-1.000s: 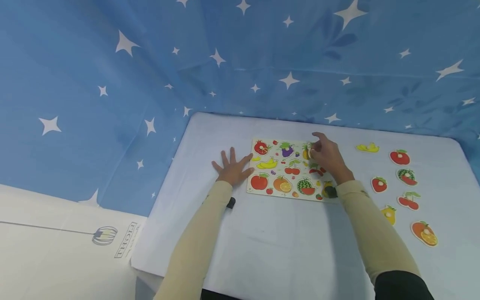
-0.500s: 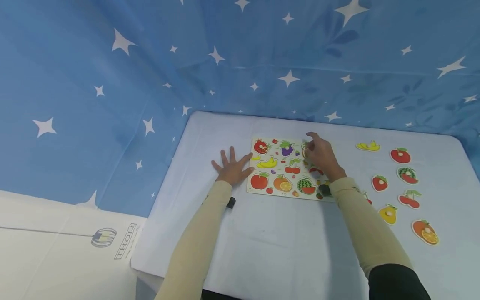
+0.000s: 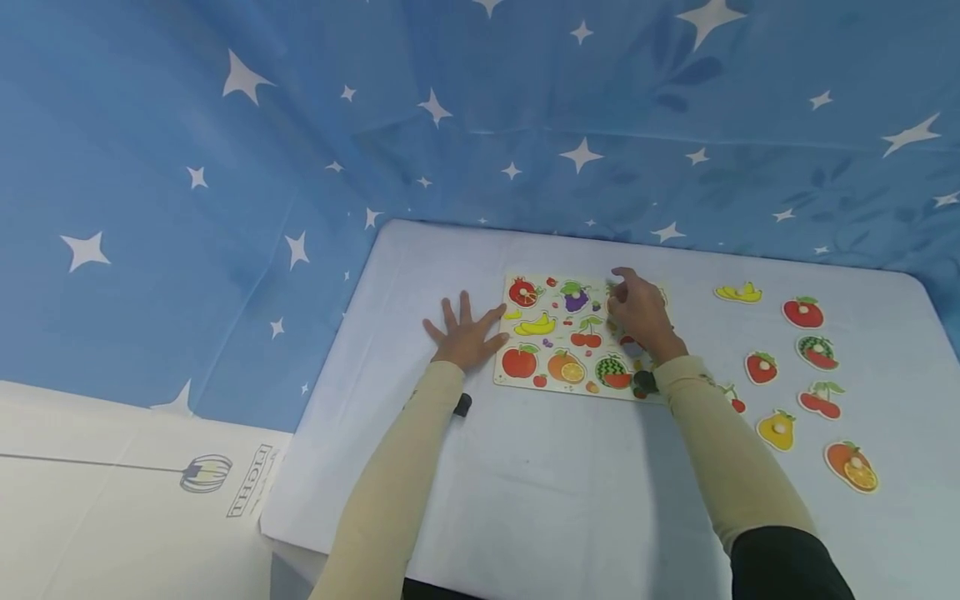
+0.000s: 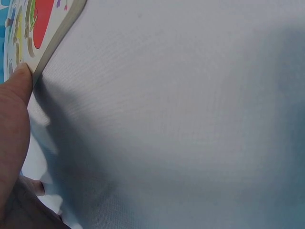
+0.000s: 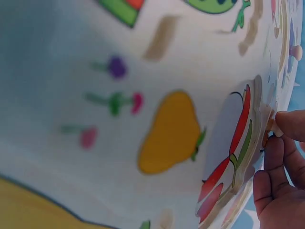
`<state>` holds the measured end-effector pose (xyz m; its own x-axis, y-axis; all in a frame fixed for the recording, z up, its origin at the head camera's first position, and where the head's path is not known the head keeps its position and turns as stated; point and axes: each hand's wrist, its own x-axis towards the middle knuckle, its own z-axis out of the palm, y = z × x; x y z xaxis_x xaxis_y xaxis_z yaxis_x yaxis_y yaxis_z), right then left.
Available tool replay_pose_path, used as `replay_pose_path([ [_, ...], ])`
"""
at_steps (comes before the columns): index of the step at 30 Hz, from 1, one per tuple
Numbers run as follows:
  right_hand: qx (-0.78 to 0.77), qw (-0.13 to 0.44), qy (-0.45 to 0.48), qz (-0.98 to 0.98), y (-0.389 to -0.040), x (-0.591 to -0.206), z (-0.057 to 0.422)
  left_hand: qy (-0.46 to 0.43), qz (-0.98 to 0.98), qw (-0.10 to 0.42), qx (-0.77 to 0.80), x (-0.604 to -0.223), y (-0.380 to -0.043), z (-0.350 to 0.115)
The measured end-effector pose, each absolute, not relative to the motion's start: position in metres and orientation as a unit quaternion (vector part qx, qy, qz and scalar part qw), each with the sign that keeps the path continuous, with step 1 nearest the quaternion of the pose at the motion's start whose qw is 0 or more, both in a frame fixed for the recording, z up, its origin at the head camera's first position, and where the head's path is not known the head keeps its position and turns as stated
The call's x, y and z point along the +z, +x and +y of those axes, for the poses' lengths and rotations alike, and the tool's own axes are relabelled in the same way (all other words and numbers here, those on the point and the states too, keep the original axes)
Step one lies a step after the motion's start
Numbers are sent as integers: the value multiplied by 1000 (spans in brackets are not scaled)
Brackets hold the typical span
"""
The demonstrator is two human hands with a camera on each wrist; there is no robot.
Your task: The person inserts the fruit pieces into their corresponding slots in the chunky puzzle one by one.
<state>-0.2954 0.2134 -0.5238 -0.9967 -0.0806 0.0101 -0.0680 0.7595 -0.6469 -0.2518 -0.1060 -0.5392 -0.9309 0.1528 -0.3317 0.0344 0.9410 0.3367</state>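
Note:
A fruit puzzle board [image 3: 542, 354] lies on the white table. My left hand [image 3: 465, 340] is spread flat at its left edge, thumb and index fingertips at the rim; in the left wrist view, the thumb [image 4: 20, 83] touches the corner. My right hand [image 3: 641, 315] is over the board's upper right part. In the right wrist view, its thumb and fingertips pinch the small knob [image 5: 271, 126] of a puzzle piece, whose picture is mostly hidden. Below it shows a recessed slot [image 5: 224, 129] printed in red and green. A pomegranate piece [image 3: 522, 292] and a grape piece [image 3: 575, 297] sit in the top row.
Loose knobbed pieces lie right of the board: banana [image 3: 738, 292], apple [image 3: 802, 312], watermelon [image 3: 817, 352], strawberry [image 3: 761, 367], cherries [image 3: 821, 400], pear [image 3: 777, 431] and orange [image 3: 851, 466]. My right sleeve partly covers another red piece [image 3: 735, 402]. A starry blue curtain [image 3: 480, 125] hangs behind.
My right hand has shifted slightly left over the top row and then stayed nearly still, pinching the puzzle piece's knob. My left hand has not moved.

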Motion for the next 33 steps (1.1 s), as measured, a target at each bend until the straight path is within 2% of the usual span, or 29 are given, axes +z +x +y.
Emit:
replay_pose_path([
  [8,-299,12,-59,952,-289,-527,228,51,967,180,175,-543,-253,-101],
  [22,-293,18,-27,956,-269,-510,288,45,964,182,186,-535,-250,-106],
  [33,-333,8,30,943,-224,-502,361,52,963,192,181,-534,-248,-103],
])
